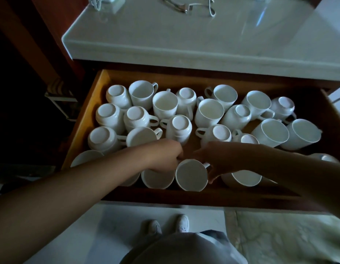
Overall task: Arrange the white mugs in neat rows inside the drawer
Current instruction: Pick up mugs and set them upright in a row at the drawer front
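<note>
Below the pale countertop (184, 35), a wooden drawer (86, 119) stands pulled out, crowded with white mugs (209, 111); some stand mouth up, others rest upside down, like the inverted mug (181, 128) near the middle; their handles point every way and the rows are uneven. At the drawer's near edge sits an upright front mug (192, 176), its handle turned to the right, just beside a neighbouring mug (157, 179) on its left. Both hands reach in around it; the right hand (222, 161) pinches the front mug at its handle side, thumb down along the near wall, fingers over the far side. The left hand (165, 157) is knuckles up, its fingers curled downward at the gap between the front mug and the neighbouring mug; what they grip is hidden, so I cannot tell. A cable (211, 8) lies on the countertop; white shoes (182, 223) stand on the pale floor, a rug (279, 235) to their right.
</note>
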The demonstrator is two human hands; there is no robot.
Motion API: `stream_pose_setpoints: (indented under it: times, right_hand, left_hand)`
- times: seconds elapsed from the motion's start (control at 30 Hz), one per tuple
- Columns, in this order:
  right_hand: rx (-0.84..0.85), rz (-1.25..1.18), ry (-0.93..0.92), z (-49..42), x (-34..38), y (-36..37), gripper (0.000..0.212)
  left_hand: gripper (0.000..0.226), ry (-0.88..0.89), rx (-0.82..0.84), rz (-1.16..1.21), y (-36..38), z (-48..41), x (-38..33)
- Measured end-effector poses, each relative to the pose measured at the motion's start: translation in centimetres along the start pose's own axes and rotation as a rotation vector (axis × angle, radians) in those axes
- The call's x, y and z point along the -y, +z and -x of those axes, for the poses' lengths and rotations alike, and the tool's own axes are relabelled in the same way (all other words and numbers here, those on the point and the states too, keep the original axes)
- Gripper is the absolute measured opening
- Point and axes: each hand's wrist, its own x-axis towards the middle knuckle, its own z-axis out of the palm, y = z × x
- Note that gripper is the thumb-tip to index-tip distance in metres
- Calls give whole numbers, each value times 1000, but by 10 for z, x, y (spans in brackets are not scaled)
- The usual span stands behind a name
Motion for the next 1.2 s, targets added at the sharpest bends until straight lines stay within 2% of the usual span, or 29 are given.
stream_pose_setpoints:
  times: [0.2,0.33,0.4,0.47,0.53,0.6,0.73,0.8,0.9,1.07,1.2]
  right_hand:
    - [-21,-53,-9,1,-1,1,66]
    - [-10,-75,-25,4,-3,3,66]
    - [-26,-116,-49,10,-7,-3,69]
    - [-118,-136,-43,23,-20,-17,68]
    - [-238,-124,-4,43,-36,-33,54]
    - [-301,-139,11,65,-57,-41,39]
    - [-304,-131,-3,108,-94,-34,23]
    - [-281,-41,-16,127,-114,-25,23]
    - [-251,48,-78,149,-137,-14,36]
    - [-138,230,-118,166,-145,3,84]
    - [-157,427,-129,160,-138,16,102]
  left_hand:
    - [38,21,2,3,3,-2,-1]
    - [32,-4,17,-1,5,-7,0]
    - [20,-41,-24,-70,6,-11,-3]
    - [13,-62,-138,-173,3,-14,-15]
    - [24,-15,-239,-157,-1,-17,-35]
    - [38,63,-273,-74,-5,-23,-65]
    - [39,196,-268,-20,3,-44,-120]
    - [53,183,-247,-51,10,-57,-139]
    - [77,24,-252,-74,19,-71,-161]
    - [96,-292,-288,-153,35,-81,-186]
    - [119,-402,-211,-101,46,-90,-192]
